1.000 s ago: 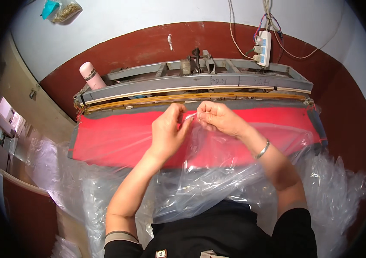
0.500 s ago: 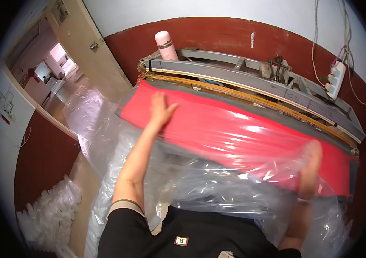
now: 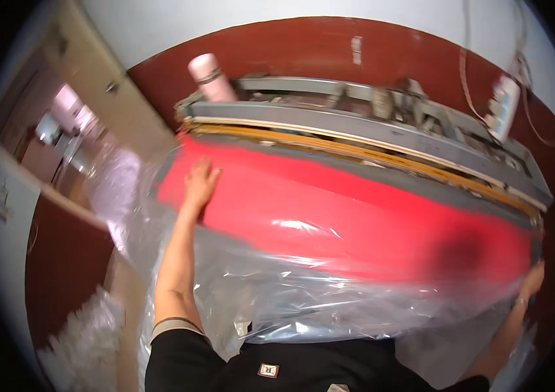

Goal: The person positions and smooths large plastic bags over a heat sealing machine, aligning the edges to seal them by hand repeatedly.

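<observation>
A long red mat (image 3: 356, 202) covers the flat bed of a bench machine and slants down to the right. Clear plastic film (image 3: 317, 304) stretches over the mat's near part and hangs wrinkled in front of my body. My left hand (image 3: 200, 184) lies palm down near the mat's left end, its fingers extended and partly spread. At the far right, my right hand (image 3: 533, 281) is by the corner of the bed, next to the film's edge. Its fingers are blurred and partly hidden, so I cannot tell whether it grips the film.
Behind the mat runs a grey metal beam (image 3: 356, 121) with a yellow strip (image 3: 356, 153). A pink bottle (image 3: 212, 78) stands at its left end. A power strip (image 3: 505, 108) with cables hangs at right. More film (image 3: 117, 189) lies by the open door (image 3: 111, 72); crumpled plastic (image 3: 85, 340) sits lower left.
My right hand has moved from over the mat's right part outward to the right edge. The film looks flatter over the mat. My left hand stays flat; the whole view has shifted.
</observation>
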A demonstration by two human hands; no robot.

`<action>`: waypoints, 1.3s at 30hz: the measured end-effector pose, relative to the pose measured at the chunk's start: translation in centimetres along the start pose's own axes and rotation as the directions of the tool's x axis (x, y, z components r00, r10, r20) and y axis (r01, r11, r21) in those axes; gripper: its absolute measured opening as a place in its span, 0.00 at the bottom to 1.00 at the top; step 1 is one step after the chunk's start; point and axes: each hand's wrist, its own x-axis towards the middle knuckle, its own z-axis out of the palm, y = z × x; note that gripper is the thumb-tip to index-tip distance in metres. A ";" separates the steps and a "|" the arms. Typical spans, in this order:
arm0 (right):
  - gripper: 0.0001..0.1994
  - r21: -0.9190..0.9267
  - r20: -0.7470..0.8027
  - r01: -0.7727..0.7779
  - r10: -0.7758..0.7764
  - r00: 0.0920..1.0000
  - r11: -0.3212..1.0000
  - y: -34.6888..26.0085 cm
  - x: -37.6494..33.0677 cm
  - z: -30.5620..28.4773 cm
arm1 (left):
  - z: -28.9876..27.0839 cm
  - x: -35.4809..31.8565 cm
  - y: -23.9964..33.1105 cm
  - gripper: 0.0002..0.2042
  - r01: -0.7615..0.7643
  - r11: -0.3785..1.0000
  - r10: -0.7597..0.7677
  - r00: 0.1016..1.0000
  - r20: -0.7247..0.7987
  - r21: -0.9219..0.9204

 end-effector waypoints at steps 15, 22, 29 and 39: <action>0.13 0.095 -0.014 -0.185 0.187 0.982 0.978 -6.2 -0.1 -4.7 | -8.5 -10.4 47.0 0.19 0.125 0.216 0.965 0.126 0.232 -0.968; 0.15 0.196 0.035 -0.211 0.208 0.977 0.958 -4.9 -0.3 -4.6 | -7.2 -22.8 60.9 0.22 -0.005 0.397 0.901 0.194 0.388 -0.918; 0.18 0.167 0.155 -0.258 0.233 0.960 0.951 -3.7 0.4 -2.8 | -9.6 -24.5 47.0 0.04 0.496 0.241 0.969 -0.171 0.178 -0.834; 0.17 0.037 0.194 -0.165 0.155 0.969 0.986 -3.5 0.9 -2.4 | -20.3 -22.0 26.2 0.24 0.583 -0.024 0.684 0.602 0.412 -0.812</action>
